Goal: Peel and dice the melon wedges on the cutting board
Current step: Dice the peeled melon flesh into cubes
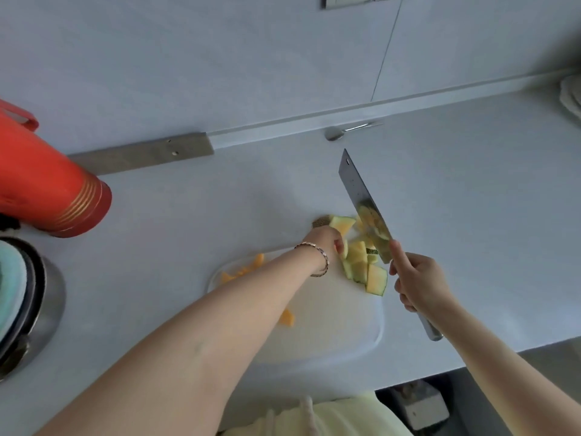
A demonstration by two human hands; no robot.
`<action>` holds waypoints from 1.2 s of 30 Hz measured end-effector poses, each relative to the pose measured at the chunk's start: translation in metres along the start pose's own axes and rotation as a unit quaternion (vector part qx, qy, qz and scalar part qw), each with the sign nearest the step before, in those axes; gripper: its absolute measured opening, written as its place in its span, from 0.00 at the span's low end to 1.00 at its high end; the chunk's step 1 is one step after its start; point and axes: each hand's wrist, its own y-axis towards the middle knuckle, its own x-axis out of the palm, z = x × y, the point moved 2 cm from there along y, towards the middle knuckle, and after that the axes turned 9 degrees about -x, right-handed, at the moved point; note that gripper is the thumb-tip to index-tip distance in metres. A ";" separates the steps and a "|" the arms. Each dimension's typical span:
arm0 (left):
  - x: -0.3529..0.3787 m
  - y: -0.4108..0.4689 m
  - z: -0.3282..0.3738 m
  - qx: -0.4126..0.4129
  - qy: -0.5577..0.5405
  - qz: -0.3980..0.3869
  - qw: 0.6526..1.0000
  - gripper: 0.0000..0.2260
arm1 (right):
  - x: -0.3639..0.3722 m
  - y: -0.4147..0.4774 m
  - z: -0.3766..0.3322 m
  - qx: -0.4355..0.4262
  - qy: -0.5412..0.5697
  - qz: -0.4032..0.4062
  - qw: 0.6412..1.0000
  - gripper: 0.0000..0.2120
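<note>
Centrally, the melon wedges (pixel 361 262), cut into chunks with the green rind still on, lie heaped at the far right corner of the white cutting board (pixel 330 328), some spilling just past its far edge. Peeled orange pieces (pixel 242 269) lie apart at the board's left side, partly hidden by the left forearm. The left hand (pixel 323 242), with a bracelet (pixel 321 260) at the wrist, reaches over the board and curls its fingers round a chunk at the far side of the heap. The right hand (pixel 418 281) clasps the handle of a cleaver (pixel 361 196), forefinger laid against the blade; the blade is tilted, its lower edge at the heap, and mirrors the fruit. The board rests on a pale counter (pixel 471 215). A spoon (pixel 344 131) lies near the wall behind, a red flask (pixel 47 180) stands far left, and a metal pot (pixel 47 309) sits below it at the frame's edge.
</note>
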 end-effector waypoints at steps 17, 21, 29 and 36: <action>-0.036 -0.088 -0.138 -0.107 -0.179 0.203 0.957 0.13 | 0.062 -0.022 -0.023 -0.012 -0.063 -0.135 0.989 0.24; -0.024 -0.124 -0.196 -0.202 -0.143 0.205 0.947 0.08 | 0.089 -0.038 -0.024 -0.014 -0.085 -0.198 0.976 0.25; 0.027 -0.141 -0.237 -0.298 -0.146 0.071 0.941 0.23 | 0.124 -0.066 -0.015 0.015 -0.121 -0.298 0.947 0.24; 0.039 -0.142 -0.224 -0.275 -0.196 0.144 0.930 0.14 | 0.136 -0.082 -0.011 0.027 -0.120 -0.316 0.941 0.24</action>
